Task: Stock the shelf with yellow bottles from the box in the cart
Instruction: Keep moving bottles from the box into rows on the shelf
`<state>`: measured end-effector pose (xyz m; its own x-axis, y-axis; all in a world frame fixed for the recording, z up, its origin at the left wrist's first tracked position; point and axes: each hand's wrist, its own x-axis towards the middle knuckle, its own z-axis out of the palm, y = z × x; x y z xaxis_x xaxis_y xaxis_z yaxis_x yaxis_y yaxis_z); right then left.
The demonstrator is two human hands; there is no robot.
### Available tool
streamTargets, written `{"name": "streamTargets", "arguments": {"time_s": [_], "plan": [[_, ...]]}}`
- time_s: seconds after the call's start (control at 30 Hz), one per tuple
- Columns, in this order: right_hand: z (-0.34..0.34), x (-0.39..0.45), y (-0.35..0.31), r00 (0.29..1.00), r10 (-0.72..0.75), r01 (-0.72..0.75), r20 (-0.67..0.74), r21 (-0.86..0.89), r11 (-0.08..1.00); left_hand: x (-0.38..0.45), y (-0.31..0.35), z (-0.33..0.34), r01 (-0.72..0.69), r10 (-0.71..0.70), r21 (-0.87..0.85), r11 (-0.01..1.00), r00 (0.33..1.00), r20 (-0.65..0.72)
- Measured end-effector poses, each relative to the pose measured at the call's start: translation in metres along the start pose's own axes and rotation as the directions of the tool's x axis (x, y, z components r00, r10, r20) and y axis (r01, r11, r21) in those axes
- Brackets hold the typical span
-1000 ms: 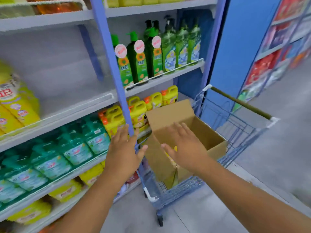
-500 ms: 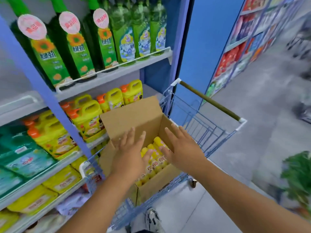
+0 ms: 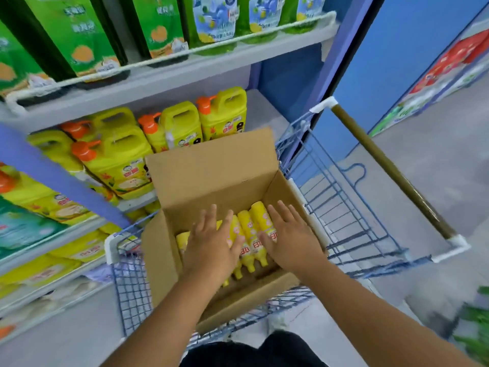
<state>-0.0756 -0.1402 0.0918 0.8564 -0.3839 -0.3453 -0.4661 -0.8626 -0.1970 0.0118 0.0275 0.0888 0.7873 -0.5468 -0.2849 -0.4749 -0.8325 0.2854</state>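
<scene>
An open cardboard box [image 3: 211, 170] stands in a blue wire cart [image 3: 344, 207]. Several yellow bottles [image 3: 251, 231] lie side by side inside it, caps toward me. My left hand [image 3: 211, 245] reaches into the box with its fingers spread and straight over the left bottles. My right hand [image 3: 288, 239] is also inside, fingers straight, over the right-hand bottles. Neither hand grips a bottle. The shelf [image 3: 267, 112] behind the box holds yellow jugs [image 3: 180, 128] with orange caps, with bare space at its right end.
Green bottles [image 3: 87, 35] fill the shelf above. Lower shelves at the left hold green and yellow pouches [image 3: 26, 226]. A blue upright post [image 3: 53, 170] crosses the left shelves. The cart's brown handle [image 3: 391, 170] points toward the aisle floor at the right.
My view has come closer and tipped down over the box. Both hands have moved forward and down from above the box to inside it, over the bottles.
</scene>
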Motion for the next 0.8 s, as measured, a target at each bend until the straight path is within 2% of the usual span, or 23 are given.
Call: {"name": "streamTargets", "arguments": {"time_s": [0.17, 0.3, 0.43, 0.53, 0.63, 0.7, 0.8], "plan": [[0.045, 0.066, 0.027, 0.988, -0.042, 0.048, 0.145, -0.035, 0.998, 0.012, -0.005, 0.055, 0.207, -0.205, -0.018, 0.978, 0.976, 0.073], [0.085, 0.094, 0.056, 0.953, -0.031, 0.045, 0.3, -0.04, 0.998, 0.029, 0.002, 0.102, 0.352, -0.338, -0.044, 0.935, 0.922, 0.189], [0.117, 0.119, 0.084, 0.903, 0.057, -0.032, 0.426, -0.066, 0.997, 0.063, 0.02, 0.152, 0.442, -0.383, -0.092, 0.892, 0.848, 0.366], [0.151, 0.142, 0.106, 0.85, 0.103, -0.109, 0.517, -0.019, 0.994, 0.09, 0.028, 0.188, 0.527, -0.425, -0.153, 0.836, 0.798, 0.427], [0.177, 0.161, 0.115, 0.787, 0.184, -0.326, 0.589, 0.144, 0.934, 0.11, 0.035, 0.222, 0.674, -0.509, -0.259, 0.691, 0.709, 0.488], [0.187, 0.172, 0.114, 0.724, 0.238, -0.455, 0.647, 0.188, 0.87, 0.124, 0.037, 0.245, 0.786, -0.545, -0.308, 0.536, 0.601, 0.585], [0.208, 0.183, 0.115, 0.578, 0.338, -0.658, 0.743, 0.179, 0.731, 0.139, 0.033, 0.273, 0.912, -0.552, -0.291, 0.29, 0.407, 0.727]]}}
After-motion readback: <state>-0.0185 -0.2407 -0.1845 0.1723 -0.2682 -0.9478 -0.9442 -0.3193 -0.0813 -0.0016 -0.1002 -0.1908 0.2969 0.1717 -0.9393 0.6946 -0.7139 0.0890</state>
